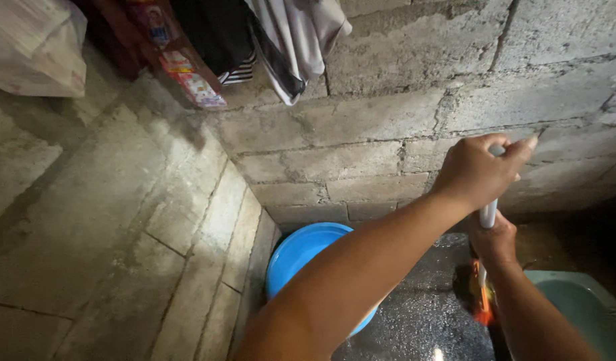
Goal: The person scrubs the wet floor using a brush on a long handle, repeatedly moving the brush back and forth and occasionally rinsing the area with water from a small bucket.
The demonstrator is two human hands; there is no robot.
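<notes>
I clench my left hand atop the upright white plastic handle for leverage; my right hand grips it lower, steadying it beside the round blue plastic basin.

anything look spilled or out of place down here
The dark floor beside the round blue plastic basin glistens wet. Both hands, left above right, grip a white pole with orange bristles low down. Nothing looks broken.

The long white plastic handle stands nearly upright. Its lower end is orange. It is above the wet dark floor.
</notes>
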